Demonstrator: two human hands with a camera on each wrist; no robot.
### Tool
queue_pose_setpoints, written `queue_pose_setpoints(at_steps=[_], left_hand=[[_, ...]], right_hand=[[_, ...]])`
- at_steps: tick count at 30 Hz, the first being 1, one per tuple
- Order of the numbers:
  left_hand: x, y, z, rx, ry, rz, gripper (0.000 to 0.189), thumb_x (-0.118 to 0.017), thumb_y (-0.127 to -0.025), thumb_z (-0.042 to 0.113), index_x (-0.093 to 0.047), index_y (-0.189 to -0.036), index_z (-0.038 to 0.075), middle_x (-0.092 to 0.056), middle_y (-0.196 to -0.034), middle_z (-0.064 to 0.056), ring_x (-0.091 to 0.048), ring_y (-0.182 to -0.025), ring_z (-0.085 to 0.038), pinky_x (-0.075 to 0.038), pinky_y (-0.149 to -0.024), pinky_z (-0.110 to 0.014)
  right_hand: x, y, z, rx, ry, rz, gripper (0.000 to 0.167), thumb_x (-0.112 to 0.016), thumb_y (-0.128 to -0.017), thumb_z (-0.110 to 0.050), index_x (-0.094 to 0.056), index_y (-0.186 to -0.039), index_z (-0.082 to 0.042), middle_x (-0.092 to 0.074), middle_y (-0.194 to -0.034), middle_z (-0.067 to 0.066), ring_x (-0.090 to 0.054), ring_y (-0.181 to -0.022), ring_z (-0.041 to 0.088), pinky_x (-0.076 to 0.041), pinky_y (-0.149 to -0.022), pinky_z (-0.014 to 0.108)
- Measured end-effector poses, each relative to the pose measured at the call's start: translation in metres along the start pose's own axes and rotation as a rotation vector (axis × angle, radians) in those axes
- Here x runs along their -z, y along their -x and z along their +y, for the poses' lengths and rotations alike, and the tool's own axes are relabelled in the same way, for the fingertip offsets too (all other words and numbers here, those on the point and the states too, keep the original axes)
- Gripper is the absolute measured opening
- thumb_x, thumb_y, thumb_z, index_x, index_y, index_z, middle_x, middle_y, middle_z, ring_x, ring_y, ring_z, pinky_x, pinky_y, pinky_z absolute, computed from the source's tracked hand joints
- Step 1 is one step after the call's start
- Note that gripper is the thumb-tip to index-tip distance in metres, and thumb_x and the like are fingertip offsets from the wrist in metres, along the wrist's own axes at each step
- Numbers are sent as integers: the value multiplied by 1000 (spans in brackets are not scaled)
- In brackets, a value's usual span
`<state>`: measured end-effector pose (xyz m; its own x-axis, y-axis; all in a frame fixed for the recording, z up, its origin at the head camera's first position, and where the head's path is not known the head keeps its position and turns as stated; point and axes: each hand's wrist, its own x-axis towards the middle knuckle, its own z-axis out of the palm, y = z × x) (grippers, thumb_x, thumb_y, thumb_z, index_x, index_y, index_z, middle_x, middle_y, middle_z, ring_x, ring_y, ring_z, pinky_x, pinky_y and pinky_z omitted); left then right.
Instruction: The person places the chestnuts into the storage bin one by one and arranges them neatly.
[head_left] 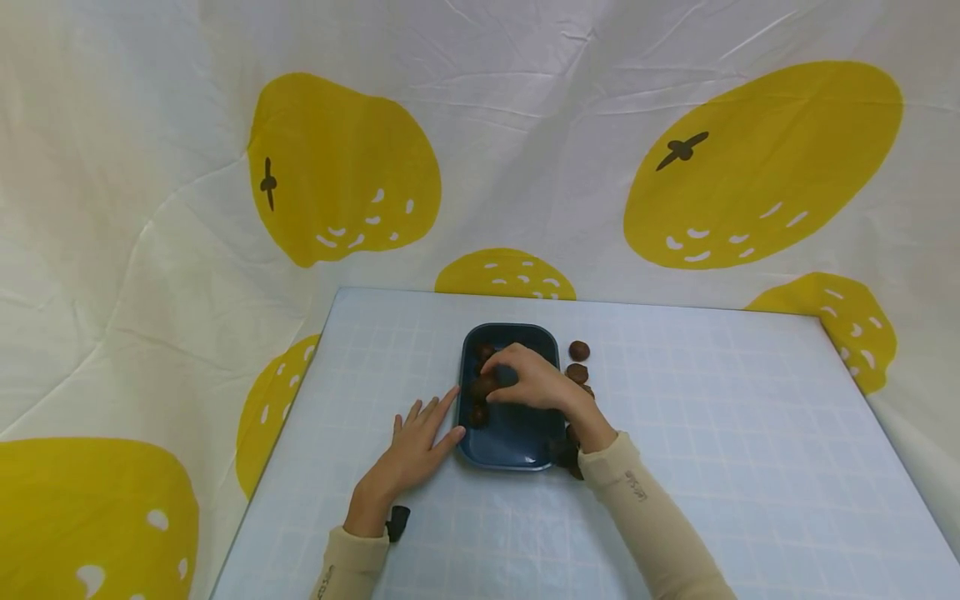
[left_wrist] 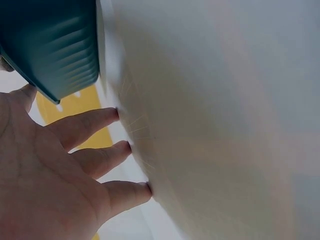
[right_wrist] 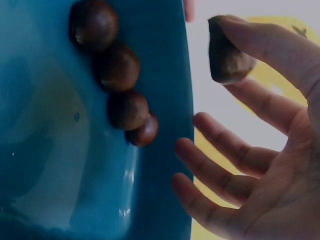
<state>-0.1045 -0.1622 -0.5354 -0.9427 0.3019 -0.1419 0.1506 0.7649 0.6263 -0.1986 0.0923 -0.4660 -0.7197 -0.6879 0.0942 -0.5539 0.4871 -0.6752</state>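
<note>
Right hand [head_left: 534, 380] pinching a chestnut [right_wrist: 227, 56] over the tray [head_left: 510, 442].
Left hand [head_left: 414, 450], fingers spread, lies at its nine o'clock; gentle lowering should spare neighbouring chestnuts [right_wrist: 121, 67].

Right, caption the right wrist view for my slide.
Right hand pinching a chestnut above a blue tray with four more chestnuts inside.
</note>
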Motion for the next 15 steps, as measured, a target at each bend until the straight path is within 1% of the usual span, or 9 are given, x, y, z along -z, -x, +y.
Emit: queue_pose_setpoints(at_steps=[6,9,15], left_hand=[[0,0,0,5,-2,0,68,-35,-98,70,-10,-158,49,-28,-160,-16,-12,-147,-46,0,-109,-73],[0,0,0,3,0,1,67,-35,-99,69,-10,-158,50,-28,-160,-16,-12,-147,-46,0,-109,-73],[1,0,1,1,3,-3,67,-34,-98,70,-7,-157,52,-27,-161,-15,-11,-148,-46,0,-109,-73]], right_hand=[[-7,-3,2,37,17,-107,36,-83,-84,-22,-72,-116,-12,-64,-120,2,-53,-115,23,-44,-99,43],[-11,-4,3,44,22,-162,37,-84,-84,-23,-71,-117,-14,-60,-124,6,-51,-117,25,-44,-99,45],[-13,-7,-1,34,36,-234,39,-84,-83,-24,-71,-120,-17,-53,-131,13,-48,-120,30,-42,-100,49]])
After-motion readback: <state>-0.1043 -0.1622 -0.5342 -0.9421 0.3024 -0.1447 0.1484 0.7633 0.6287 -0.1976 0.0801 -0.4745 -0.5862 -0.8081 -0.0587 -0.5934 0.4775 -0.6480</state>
